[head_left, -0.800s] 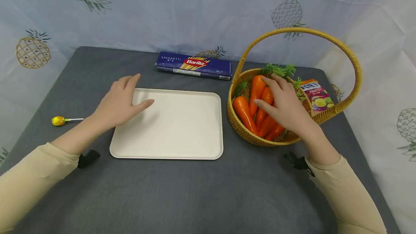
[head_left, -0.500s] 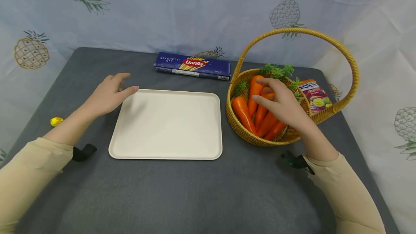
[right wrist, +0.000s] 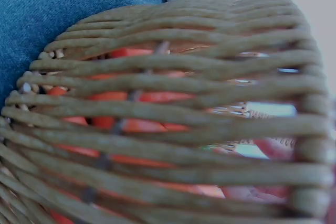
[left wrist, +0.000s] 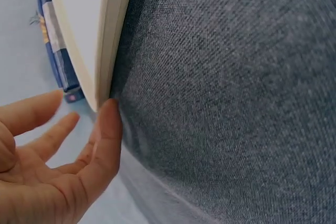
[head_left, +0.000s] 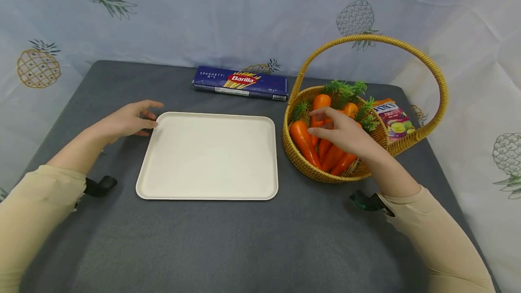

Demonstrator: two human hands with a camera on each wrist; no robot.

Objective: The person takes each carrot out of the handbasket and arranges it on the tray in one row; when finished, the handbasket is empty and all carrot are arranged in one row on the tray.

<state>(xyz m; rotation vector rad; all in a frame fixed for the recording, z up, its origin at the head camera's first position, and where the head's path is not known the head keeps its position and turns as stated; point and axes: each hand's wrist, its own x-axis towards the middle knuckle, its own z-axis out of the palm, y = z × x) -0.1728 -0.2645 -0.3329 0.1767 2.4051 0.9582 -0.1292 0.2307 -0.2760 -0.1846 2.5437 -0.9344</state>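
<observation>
In the head view my left hand [head_left: 128,119] is at the far left corner of a cream tray [head_left: 207,157]. The left wrist view shows one fingertip [left wrist: 109,114] at the tray's corner, with the other fingers spread apart. My right hand [head_left: 346,132] is inside a yellow wicker basket [head_left: 301,164], over several orange carrots [head_left: 303,139] with green tops. Its thumb and forefinger are apart, the thumb close to a carrot. Through the weave [right wrist: 210,124] in the right wrist view, carrots [right wrist: 131,124] show, and parts of the hand are blurred.
A blue spaghetti pack [head_left: 240,83] lies at the back of the grey table [head_left: 228,248]. A candy bag [head_left: 395,121] stands behind the basket's right side, under its tall arched handle [head_left: 439,85]. My left forearm now covers the lollipop. A pineapple-print cloth [head_left: 244,12] hangs behind.
My left hand has moved left and down from above the tray to its far left corner. My right hand has shifted slightly left and lower over the carrots. The tray and basket stay put.
</observation>
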